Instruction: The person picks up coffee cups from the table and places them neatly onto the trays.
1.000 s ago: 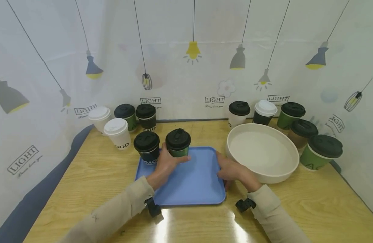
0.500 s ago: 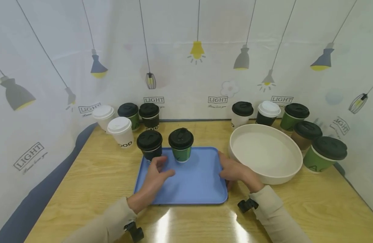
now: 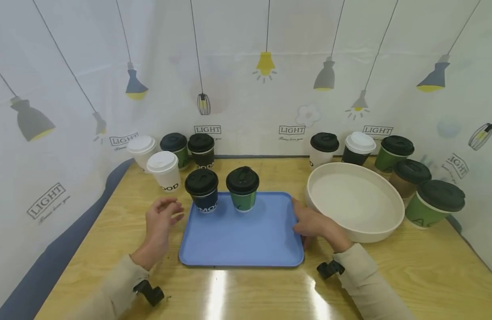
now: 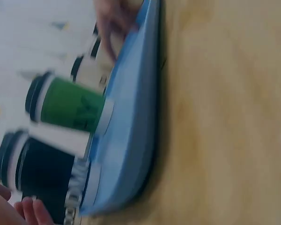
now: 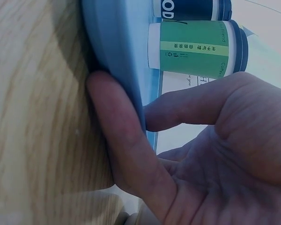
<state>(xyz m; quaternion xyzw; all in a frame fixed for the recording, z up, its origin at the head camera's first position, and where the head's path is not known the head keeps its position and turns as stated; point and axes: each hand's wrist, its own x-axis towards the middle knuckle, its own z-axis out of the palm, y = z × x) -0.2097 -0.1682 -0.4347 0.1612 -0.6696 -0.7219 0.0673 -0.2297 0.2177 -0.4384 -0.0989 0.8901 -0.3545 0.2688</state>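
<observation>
A blue tray (image 3: pixel 242 235) lies on the wooden table. Along its far edge stand a dark cup with a black lid (image 3: pixel 203 191) and a green cup with a black lid (image 3: pixel 243 190), both upright. My right hand (image 3: pixel 316 222) grips the tray's right side, its thumb over the rim and its fingers against the outer wall, as the right wrist view shows. To the left of the tray, my left hand (image 3: pixel 159 226) is off it with loosely bent fingers, holding nothing. Part of that hand shows beside the dark cup in the left wrist view.
A round cream bowl (image 3: pixel 356 200) stands just right of my right hand. Several lidded cups stand behind and beside it, among them a large green cup (image 3: pixel 434 203). At the back left is another group, with a white cup (image 3: pixel 164 172) nearest. A printed curtain (image 3: pixel 246 102) closes the back.
My left hand has let go of the green cup on the tray and moved left, past the dark cup, to beside the tray. My right hand has kept its grip on the tray's right side.
</observation>
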